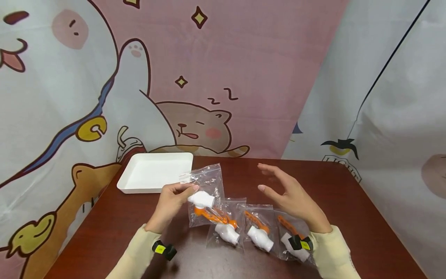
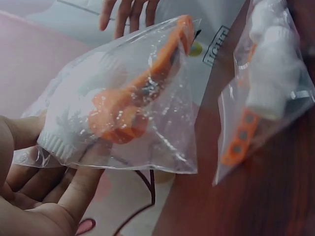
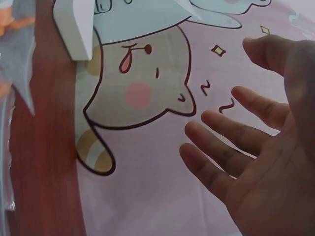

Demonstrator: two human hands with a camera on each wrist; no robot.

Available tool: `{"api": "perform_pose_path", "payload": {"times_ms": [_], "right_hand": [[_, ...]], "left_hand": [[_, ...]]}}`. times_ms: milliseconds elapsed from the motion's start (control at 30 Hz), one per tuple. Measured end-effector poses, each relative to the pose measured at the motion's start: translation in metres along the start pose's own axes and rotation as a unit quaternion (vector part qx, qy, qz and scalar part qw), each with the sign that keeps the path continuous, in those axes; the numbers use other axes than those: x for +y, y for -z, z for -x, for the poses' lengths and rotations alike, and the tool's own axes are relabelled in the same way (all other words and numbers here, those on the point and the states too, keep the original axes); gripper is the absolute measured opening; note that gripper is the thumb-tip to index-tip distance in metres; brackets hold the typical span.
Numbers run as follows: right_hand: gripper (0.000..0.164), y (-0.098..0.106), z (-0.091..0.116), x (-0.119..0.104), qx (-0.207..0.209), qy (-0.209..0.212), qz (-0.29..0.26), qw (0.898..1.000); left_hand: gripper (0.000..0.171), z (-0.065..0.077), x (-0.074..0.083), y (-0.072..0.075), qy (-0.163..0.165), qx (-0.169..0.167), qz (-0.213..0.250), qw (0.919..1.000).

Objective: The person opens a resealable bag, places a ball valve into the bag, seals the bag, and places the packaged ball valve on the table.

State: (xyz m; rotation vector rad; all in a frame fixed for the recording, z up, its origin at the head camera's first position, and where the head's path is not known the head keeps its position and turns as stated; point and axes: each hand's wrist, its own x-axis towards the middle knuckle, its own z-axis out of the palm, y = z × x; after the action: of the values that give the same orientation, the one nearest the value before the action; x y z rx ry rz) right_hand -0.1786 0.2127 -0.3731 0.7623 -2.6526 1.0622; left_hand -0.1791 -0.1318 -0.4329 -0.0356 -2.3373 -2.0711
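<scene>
My left hand (image 1: 170,203) pinches a clear zip bag (image 1: 209,180) and holds it up above the table. Inside that bag are a white plastic fitting (image 1: 202,199) with a ribbed end and an orange strip-like piece (image 2: 118,115). In the left wrist view, the thumb and fingers grip the bag around the white fitting. Three similar bags lie in an overlapping row on the table: one left (image 1: 227,233), one middle (image 1: 260,238) and one right (image 1: 295,252). Over the right side of the row hovers my right hand (image 1: 296,197), fingers spread and holding nothing.
A shallow white tray (image 1: 126,185) stands at the back left of the brown table (image 1: 348,217), behind my left hand. Cartoon-printed cloth (image 1: 261,77) hangs beyond the table's back edge. My right forearm partly covers the rightmost bag.
</scene>
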Motion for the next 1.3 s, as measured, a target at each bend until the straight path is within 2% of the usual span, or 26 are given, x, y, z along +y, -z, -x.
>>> {"api": "perform_pose_path", "payload": {"times_ms": [200, 400, 600, 867, 967, 1067, 1167, 1300], "right_hand": [[0.063, 0.001, 0.006, 0.023, -0.001, -0.026, 0.039, 0.999], [0.069, 0.012, 0.015, 0.052, 0.018, -0.051, 0.098, 0.994], [0.074, 0.027, 0.024, 0.073, 0.032, -0.073, 0.154, 0.985], [0.077, 0.048, 0.035, 0.095, 0.026, -0.106, 0.173, 0.979], [0.078, 0.053, 0.04, 0.104, 0.03, -0.112, 0.171, 0.978], [0.078, 0.057, 0.045, 0.113, 0.033, -0.116, 0.168, 0.978], [0.078, 0.058, 0.051, 0.122, 0.035, -0.121, 0.168, 0.978], [0.079, 0.058, 0.058, 0.129, 0.028, -0.135, 0.168, 0.976]], "left_hand": [[0.041, -0.001, -0.017, 0.018, 0.051, 0.017, -0.042, 0.9977], [0.036, -0.002, -0.032, 0.03, 0.081, 0.008, -0.045, 0.9957], [0.036, -0.002, -0.044, 0.033, 0.113, 0.004, -0.064, 0.9916], [0.033, -0.004, -0.06, 0.033, 0.141, -0.016, -0.083, 0.9863], [0.029, -0.003, -0.064, 0.034, 0.14, -0.018, -0.099, 0.985], [0.024, -0.003, -0.065, 0.033, 0.114, -0.02, -0.137, 0.9838], [0.017, -0.002, -0.064, 0.032, 0.073, -0.02, -0.192, 0.9785], [0.012, -0.003, -0.06, 0.029, 0.051, -0.019, -0.24, 0.9692]]}}
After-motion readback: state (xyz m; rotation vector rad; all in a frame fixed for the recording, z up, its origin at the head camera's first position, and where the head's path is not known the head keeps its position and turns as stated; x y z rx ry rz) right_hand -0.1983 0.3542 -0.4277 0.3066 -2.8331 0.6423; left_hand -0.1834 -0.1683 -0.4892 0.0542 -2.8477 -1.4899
